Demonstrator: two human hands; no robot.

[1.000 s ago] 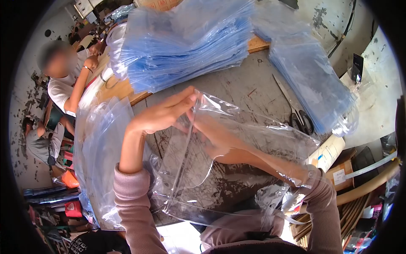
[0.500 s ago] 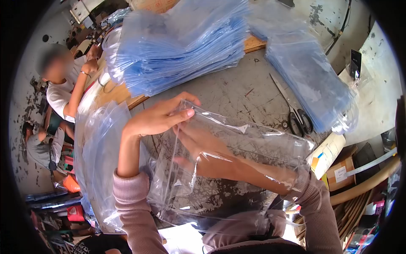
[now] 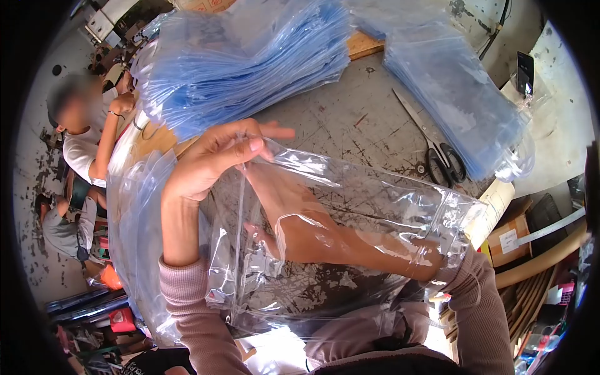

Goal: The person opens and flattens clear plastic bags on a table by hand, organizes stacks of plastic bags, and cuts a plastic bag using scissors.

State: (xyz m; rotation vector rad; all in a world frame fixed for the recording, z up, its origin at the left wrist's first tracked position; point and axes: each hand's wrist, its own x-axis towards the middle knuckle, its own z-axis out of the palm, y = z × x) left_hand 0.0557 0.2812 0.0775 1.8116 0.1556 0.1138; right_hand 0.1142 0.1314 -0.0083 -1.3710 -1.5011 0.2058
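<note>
One left hand (image 3: 212, 157) pinches one clear bag (image 3: 400, 197) covering one right hand (image 3: 292, 215).

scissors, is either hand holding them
No, the scissors lie on the tabletop by a stack of plastic sheets, while the left hand pinches the clear bag and the right hand is inside it.

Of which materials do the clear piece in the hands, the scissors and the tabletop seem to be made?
Clear piece: glossy, flexible plastic, probably vinyl; see-through, with bright creases.
Scissors: smooth grey metal blades; black handles, likely plastic.
Tabletop: dull grey, scratched; painted metal or coated board, I cannot tell.
</note>
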